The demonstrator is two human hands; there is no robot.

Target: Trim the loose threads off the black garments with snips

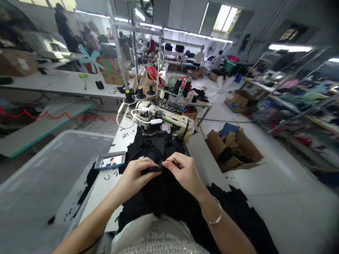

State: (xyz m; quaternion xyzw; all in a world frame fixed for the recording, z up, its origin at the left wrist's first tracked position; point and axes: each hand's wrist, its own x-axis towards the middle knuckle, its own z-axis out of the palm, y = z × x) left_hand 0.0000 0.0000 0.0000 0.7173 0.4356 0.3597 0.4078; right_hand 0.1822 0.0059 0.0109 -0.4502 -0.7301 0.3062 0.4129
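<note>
Black cloth: bunched across the middle of the tabletop, from beneath the machine down to the near edge, with a further spread toward the right edge.

Left hand: over the cloth, thumb and fingers closed on a dark fold of it.

Right hand: just beside the left, thumb and forefinger drawn together at the cloth; exact hold between the tips, cannot tell. Small shiny item within the curled fingers, mostly hidden. Silvery bracelet at the wrist.

Sewing machine: cream-coloured, at the far end of the tabletop, beyond both hands.

Thread cones: black, behind the machine.

Phone: lit screen, in a shallow tray at the left edge.

Thread scraps: dark, scattered along the left edge.

Plastic bin: translucent, beside the left edge.

Cardboard box: open, on the floor beyond the right edge.
</note>
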